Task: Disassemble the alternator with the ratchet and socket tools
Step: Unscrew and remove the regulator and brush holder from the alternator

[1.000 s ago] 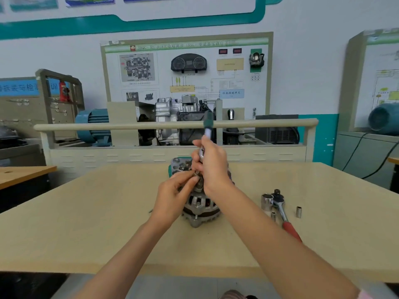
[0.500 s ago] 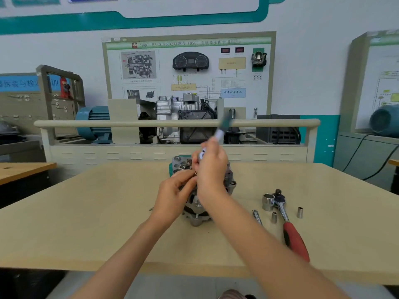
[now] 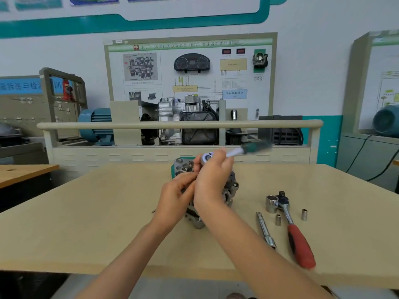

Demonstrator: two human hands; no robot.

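Ratchet (image 3: 235, 151) handle now swung right, one alternator (image 3: 228, 190)

Right of our alternator (image 3: 229, 192): red-handled ratchet (image 3: 296, 233), extension bar (image 3: 265, 230), three sockets block; left tabletop (image 3: 86, 212) bare.
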